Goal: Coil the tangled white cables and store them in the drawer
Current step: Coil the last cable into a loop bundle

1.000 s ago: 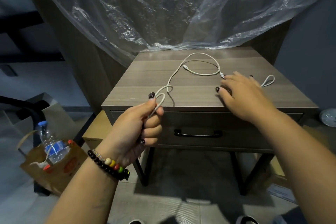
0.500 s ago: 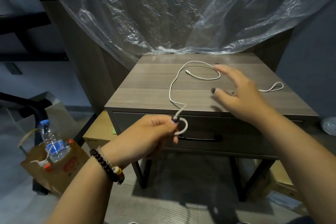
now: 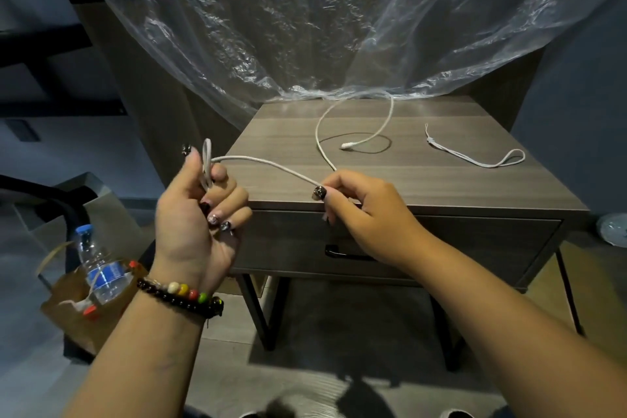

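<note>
Crinkled clear plastic sheeting [image 3: 339, 27] drapes a brown wooden panel above the hands, with dark blue-grey walls [image 3: 576, 95] and grey tiled floor [image 3: 322, 333] below.

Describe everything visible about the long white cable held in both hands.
The long white cable is thin, round and flexible, with a matte look. The left hand holds a small upright loop of it; the right hand pinches it further along, a span hanging between them. Beyond, it curves across the nightstand top toward the plastic sheet, and back to a small plug end.
</note>
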Available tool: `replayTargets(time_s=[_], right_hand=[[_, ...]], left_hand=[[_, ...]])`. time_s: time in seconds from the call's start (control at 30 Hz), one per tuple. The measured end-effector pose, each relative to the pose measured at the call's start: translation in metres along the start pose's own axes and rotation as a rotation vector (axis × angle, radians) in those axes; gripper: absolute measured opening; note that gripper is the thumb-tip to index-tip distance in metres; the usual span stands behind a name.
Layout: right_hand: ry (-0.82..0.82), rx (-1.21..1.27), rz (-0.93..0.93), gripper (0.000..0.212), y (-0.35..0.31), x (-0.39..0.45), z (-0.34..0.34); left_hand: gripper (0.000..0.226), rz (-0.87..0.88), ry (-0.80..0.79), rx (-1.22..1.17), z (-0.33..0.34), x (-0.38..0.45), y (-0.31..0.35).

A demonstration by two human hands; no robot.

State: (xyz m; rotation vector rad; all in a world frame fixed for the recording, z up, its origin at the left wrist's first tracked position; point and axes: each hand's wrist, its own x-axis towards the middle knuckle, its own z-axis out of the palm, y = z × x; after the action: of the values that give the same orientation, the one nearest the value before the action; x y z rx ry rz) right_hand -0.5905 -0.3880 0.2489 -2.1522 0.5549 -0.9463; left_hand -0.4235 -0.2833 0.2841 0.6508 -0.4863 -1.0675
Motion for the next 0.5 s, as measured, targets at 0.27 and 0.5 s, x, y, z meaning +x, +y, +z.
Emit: replayTargets(time_s=[0.27, 0.5], right_hand=[[0.028, 0.044, -0.093, 0.020, -0.009, -0.007, 0.010], [-0.007, -0.045, -0.126, 0.022, -0.011, -0.013, 0.008]], left_hand=[[0.020, -0.088, 0.025, 0.282, 0.006, -0.005, -0.023], [0.050, -0.146, -0.112, 0.275, 0.011, -0.007, -0.023]])
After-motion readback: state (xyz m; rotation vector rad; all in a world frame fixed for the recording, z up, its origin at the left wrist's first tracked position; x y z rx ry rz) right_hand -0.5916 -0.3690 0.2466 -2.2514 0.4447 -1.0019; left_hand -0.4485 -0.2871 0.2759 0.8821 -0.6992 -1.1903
